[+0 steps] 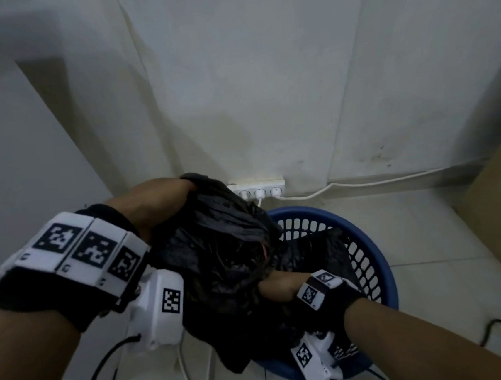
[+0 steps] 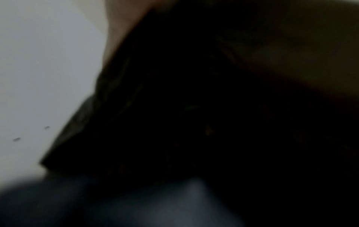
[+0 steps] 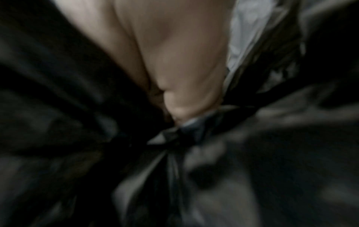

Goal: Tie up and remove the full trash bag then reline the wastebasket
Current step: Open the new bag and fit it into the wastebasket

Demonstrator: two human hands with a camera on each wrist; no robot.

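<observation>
The black trash bag (image 1: 218, 254) sits in the blue wastebasket (image 1: 375, 257), on the tiled floor near the wall, and its upper part is pulled up above the rim. The left hand (image 1: 156, 205) grasps the top of the bag with the fingers curled around the gathered plastic. The right hand (image 1: 278, 285) is lower and pinches a twisted bunch of the film; the right wrist view shows its fingers (image 3: 174, 76) closed on the tight neck. I judge that the tying is in progress. The thin plastic can tear if the two hands pull too hard apart, and the neck can slip open if one grasp loosens. The light basket can also tip when the bag is lifted. A power strip (image 1: 257, 190) with a white cable (image 1: 365, 183) lies just behind it.
</observation>
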